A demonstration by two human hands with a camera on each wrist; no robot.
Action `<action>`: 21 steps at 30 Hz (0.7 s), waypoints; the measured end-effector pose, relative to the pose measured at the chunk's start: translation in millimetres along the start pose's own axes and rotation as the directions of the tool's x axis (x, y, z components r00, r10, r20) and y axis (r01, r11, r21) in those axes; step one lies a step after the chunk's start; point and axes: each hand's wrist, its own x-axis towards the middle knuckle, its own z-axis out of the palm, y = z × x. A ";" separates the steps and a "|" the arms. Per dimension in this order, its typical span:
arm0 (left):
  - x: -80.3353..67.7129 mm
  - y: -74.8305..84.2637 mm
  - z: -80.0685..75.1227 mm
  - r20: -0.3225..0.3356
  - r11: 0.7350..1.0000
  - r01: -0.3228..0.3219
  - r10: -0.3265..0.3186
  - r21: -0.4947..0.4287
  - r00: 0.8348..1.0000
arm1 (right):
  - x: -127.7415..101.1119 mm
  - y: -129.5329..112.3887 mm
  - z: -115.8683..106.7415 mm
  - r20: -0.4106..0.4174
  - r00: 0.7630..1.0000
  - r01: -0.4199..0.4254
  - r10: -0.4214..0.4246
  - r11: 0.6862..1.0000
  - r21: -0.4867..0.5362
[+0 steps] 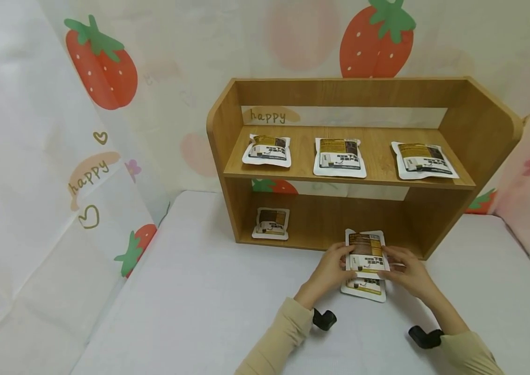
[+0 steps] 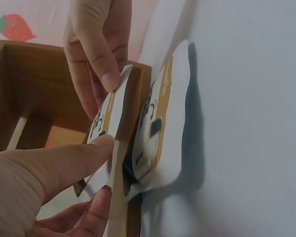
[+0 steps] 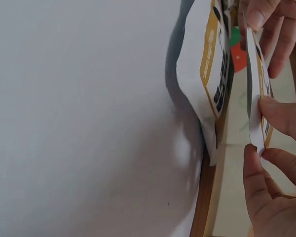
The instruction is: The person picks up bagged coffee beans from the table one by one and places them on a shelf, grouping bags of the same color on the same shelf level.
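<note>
A white packet (image 1: 366, 251) is pinched at its two sides by the left hand (image 1: 332, 266) and the right hand (image 1: 407, 271), just in front of the wooden shelf (image 1: 340, 156). A second packet (image 1: 364, 288) is lying on the bench (image 1: 199, 302) beneath it.

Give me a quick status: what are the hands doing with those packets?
Left hand and right hand: both grip one packet by its side edges, in front of the shelf. Second packet lies flat on the table beneath. Nothing in the way.
</note>
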 end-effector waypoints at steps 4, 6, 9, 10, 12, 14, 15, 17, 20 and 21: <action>-0.3 -8.9 -5.4 -0.002 0.999 -0.008 0.008 -0.036 1.000 | 5.3 -0.7 6.8 0.011 1.000 -0.009 0.008 1.000 0.015; -0.6 -12.2 -9.1 -0.002 0.999 -0.007 0.007 -0.046 1.000 | 7.8 -2.2 10.4 0.015 1.000 -0.011 0.011 1.000 0.017; -1.6 -16.9 -14.5 -0.008 0.999 -0.010 0.009 -0.048 1.000 | 11.8 -4.7 15.4 0.021 1.000 -0.020 0.020 1.000 0.022; -1.9 -18.6 -16.2 -0.011 0.999 -0.012 0.012 -0.048 1.000 | 13.1 -5.7 17.2 0.021 1.000 -0.021 0.020 0.999 0.024; -2.2 -22.7 -18.5 -0.019 0.999 -0.016 0.015 -0.044 1.000 | 15.9 -6.9 21.0 0.017 1.000 -0.018 0.017 1.000 0.026; -2.2 -26.5 -20.7 -0.024 0.999 -0.019 0.018 -0.042 1.000 | 18.6 -7.8 24.7 0.015 1.000 -0.012 0.011 1.000 0.024; -2.3 -28.3 -21.8 -0.028 0.999 -0.024 0.023 -0.046 0.999 | 19.9 -8.0 26.4 0.014 1.000 -0.010 0.010 1.000 0.025; -2.4 -31.3 -24.0 -0.034 0.998 -0.027 0.025 -0.052 0.999 | 22.4 -9.2 29.4 0.012 1.000 -0.010 0.010 1.000 0.026; -3.0 -35.0 -28.0 -0.041 0.998 -0.032 0.030 -0.062 0.999 | 25.9 -11.5 32.8 0.014 1.000 -0.013 0.013 0.999 0.033; -3.1 -36.3 -29.2 -0.045 0.997 -0.037 0.034 -0.068 0.998 | 27.0 -12.3 33.9 0.017 1.000 -0.015 0.015 0.999 0.034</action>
